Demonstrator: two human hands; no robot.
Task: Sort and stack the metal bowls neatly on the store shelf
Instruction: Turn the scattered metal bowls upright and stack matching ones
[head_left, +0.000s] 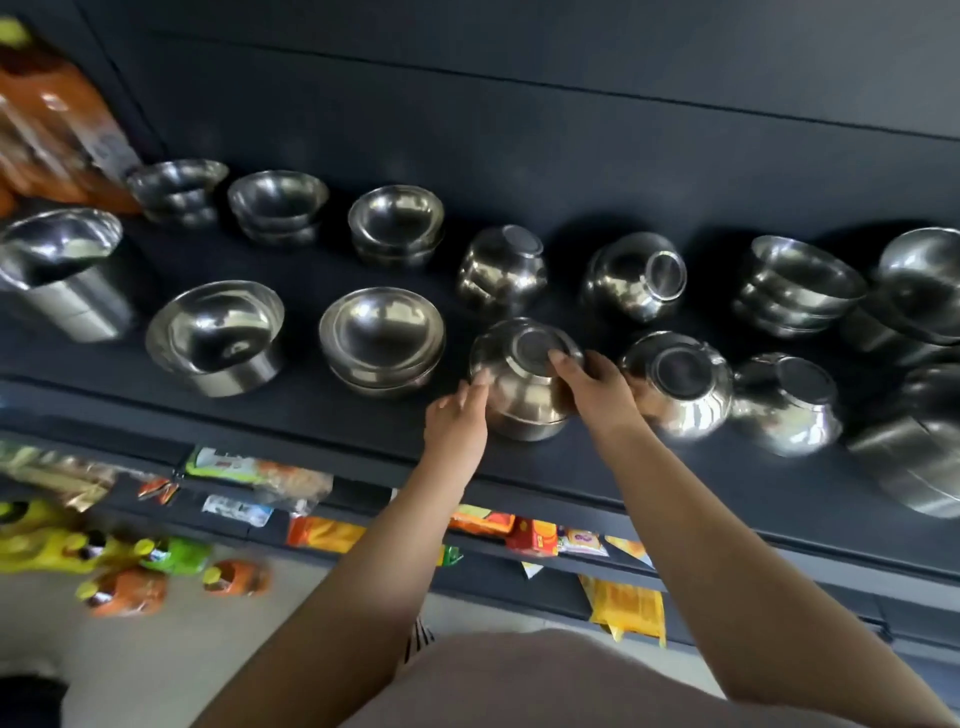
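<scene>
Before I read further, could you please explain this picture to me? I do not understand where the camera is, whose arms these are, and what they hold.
There is no machine here. A person wears one camera on the head, and it looks forward and down, so the two bare arms are that person's own. In front is a dark store shelf with many metal bowls. Some stand open side up in stacks, such as the upright stack; others are turned upside down, such as the neighbouring bowl. The left hand and the right hand touch the two sides of one upside-down stack at the shelf front. The fingers look fairly straight. Below are colourful snack packets.
</scene>
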